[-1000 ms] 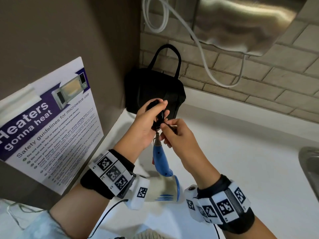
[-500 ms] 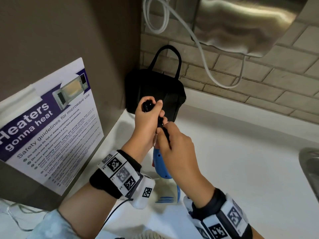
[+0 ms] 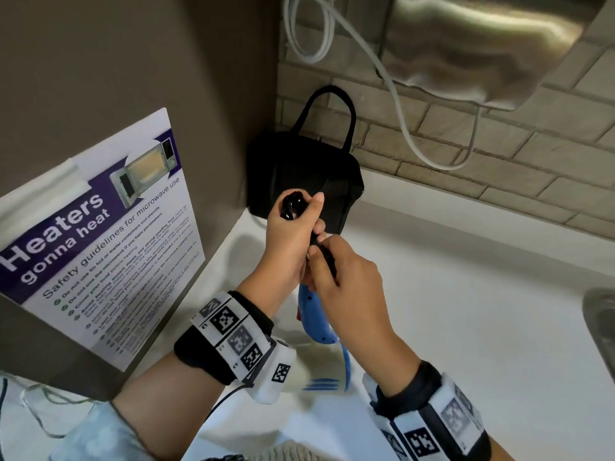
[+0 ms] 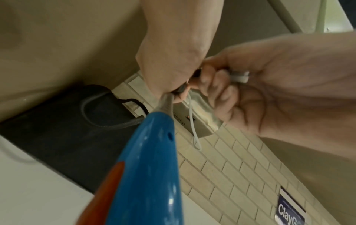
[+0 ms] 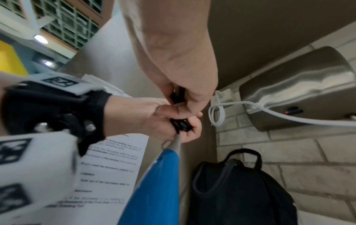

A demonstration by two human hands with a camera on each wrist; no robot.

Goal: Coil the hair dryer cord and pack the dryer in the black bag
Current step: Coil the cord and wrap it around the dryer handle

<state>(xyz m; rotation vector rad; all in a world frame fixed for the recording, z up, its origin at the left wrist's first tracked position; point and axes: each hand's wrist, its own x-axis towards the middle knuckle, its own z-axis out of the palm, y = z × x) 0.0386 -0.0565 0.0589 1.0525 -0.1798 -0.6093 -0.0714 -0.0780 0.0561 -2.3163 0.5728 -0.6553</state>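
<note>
Left hand: the left hand [image 3: 293, 234] sits at 12 o'clock from the dryer handle, fingers curled tight round a bundle of black cord [image 3: 293, 205]; loops of the cord show above the fist.
Right hand: the right hand [image 3: 346, 281] touches the left hand at its 5 o'clock side; thumb and fingers [image 5: 173, 109] pinch a strand of the same cord just under the bundle.
Hair dryer: the hair dryer [image 3: 316, 321] hangs below both hands, blue handle uppermost, white barrel with blue stripes at 6 o'clock, above the white counter [image 3: 466, 327]. Whether the barrel touches the counter cannot be told.
Strain relief: a grey ribbed sleeve [image 5: 176, 142] leaves the handle top and runs straight into the left fist.
Black bag: the black bag [image 3: 299, 171] stands upright on the counter in the corner, at 12 o'clock from the hands, well clear of the dryer. Its strap handle stands up against the brick wall [image 3: 499, 168].
Bag contents: the interior is not visible; the contents cannot be told. The dryer and cord are outside it.
Surroundings: a microwave safety poster [image 3: 100, 234] at 9 o'clock; a steel wall unit [image 3: 482, 44] with a white cable [image 3: 399, 104] at 1 o'clock; a sink edge [image 3: 599, 327] at 3 o'clock.
</note>
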